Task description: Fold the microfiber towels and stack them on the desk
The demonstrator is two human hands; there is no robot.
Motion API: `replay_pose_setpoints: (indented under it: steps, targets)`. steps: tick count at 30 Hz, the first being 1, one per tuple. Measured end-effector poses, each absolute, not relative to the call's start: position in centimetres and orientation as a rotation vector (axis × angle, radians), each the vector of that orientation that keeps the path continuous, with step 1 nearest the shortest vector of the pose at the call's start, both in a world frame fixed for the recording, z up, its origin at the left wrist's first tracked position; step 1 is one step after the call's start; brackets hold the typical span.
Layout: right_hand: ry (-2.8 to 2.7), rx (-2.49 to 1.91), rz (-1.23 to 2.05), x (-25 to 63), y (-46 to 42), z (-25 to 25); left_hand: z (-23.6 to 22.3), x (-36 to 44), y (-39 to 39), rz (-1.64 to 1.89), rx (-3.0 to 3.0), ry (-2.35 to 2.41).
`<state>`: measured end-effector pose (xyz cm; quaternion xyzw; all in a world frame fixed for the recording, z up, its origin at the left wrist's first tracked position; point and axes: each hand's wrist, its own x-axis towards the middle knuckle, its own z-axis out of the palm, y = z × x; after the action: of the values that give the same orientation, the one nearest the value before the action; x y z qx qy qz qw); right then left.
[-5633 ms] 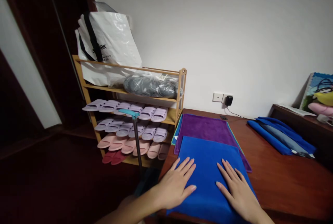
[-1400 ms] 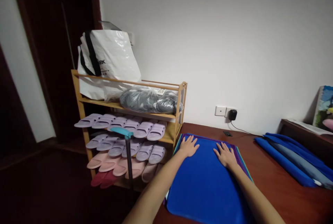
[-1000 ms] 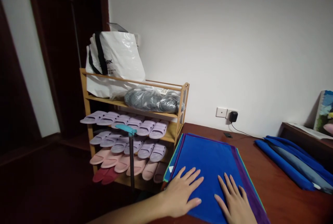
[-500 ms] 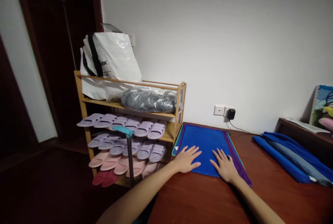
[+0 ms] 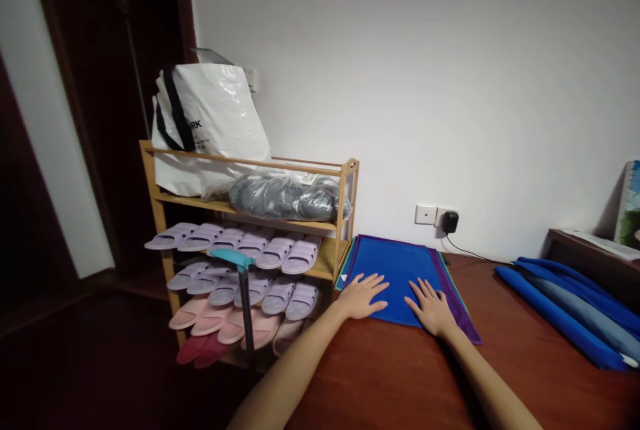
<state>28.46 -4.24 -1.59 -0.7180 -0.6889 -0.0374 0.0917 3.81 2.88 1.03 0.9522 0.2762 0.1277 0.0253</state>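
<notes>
A blue towel lies flat on top of a purple towel, and a teal edge shows beneath both, at the far left of the dark wooden table. My left hand rests flat on the near left part of the blue towel, fingers spread. My right hand lies flat on the near right part, fingers spread too. Neither hand holds anything.
A wooden shoe rack with several slippers stands left of the table, with a white bag and a wrapped grey bundle on top. A teal-handled stick stands before it. Folded blue cloths lie at the right. A charger is plugged into the wall.
The towel stack has been pushed away toward the wall, both hands sliding with it, flat on the blue towel. Bare table now shows in front of the stack.
</notes>
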Motion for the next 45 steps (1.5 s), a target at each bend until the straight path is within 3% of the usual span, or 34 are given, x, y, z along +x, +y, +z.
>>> replay_pose_setpoints:
  steps: [12, 19, 23, 26, 29, 38, 45]
  targets:
    - [-2.026, -2.083, -0.092, 29.1, -6.4, -2.0, 0.1, 4.5, 1.0, 0.389, 2.845, 1.242]
    - [-1.991, -2.17, -0.053, 37.5, -11.1, -2.6, -0.4, 4.2, 0.7, 0.419, 2.838, 1.268]
    - [-1.695, -2.374, -0.229, 46.1, -15.8, -2.9, -0.3, 4.3, 0.9, 0.428, 2.836, 1.264]
    - [-1.126, -2.594, -0.454, 51.7, -18.7, -4.0, -0.3, 4.3, 0.9, 0.434, 2.839, 1.263]
    - [-0.933, -2.675, -0.464, 54.5, -19.8, -5.0, -0.2, 4.3, 0.8, 0.44, 2.842, 1.267]
    - [-1.411, -2.631, -0.686, 52.4, -21.9, -4.1, -0.5, 4.3, 1.1, 0.453, 2.853, 1.28]
    - [-1.922, -2.463, -0.693, 42.7, -28.2, -2.5, 0.3, 4.5, 0.0, 0.582, 2.865, 1.25]
